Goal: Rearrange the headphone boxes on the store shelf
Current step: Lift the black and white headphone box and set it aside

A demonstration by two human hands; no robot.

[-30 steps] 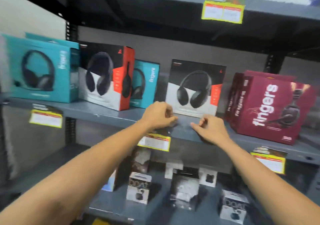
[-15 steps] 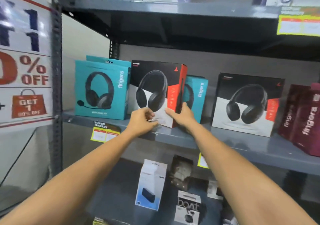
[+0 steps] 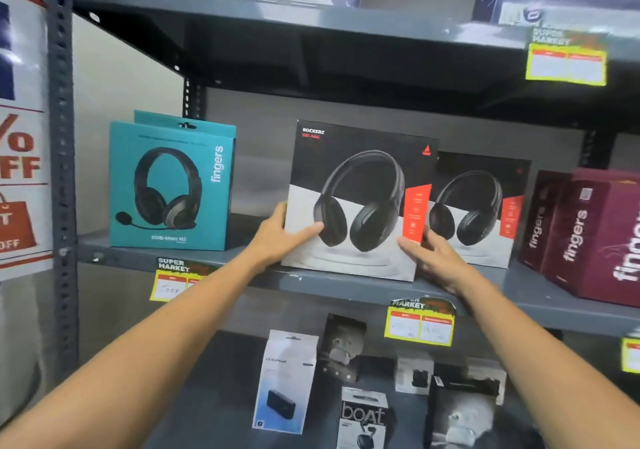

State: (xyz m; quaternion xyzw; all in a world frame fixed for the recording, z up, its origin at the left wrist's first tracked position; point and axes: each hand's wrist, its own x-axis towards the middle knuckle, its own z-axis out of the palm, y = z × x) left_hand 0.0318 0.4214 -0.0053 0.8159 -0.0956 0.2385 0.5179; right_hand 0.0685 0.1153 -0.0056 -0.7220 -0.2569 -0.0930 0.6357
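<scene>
Nearest, both forearms reach up from the bottom corners toward the middle shelf (image 3: 346, 291). The left hand (image 3: 277, 237) grasps the lower left edge of the black Rockerz headphone box (image 3: 356, 199), thumb laid across its front and fingers wrapped behind. The right hand (image 3: 433, 258), at about 3 o'clock from the left, presses against the box's lower right corner, fingers spread along the side. The box stands upright at the shelf's front lip, its bottom edge appearing to rest on the steel.

Just behind it, toward 2 o'clock, stands a second matching Rockerz box (image 3: 485, 213), partly overlapped. At 9 o'clock, across an open gap, sits the teal fingers headset box (image 3: 169, 185); at 3 o'clock, the maroon fingers boxes (image 3: 588, 237).

To do this step well, keep pressure even on both lower corners so the box stays square, slide rather than lift, and line its front face with its twin, minding the price tag (image 3: 419, 322) below the lip.
</scene>
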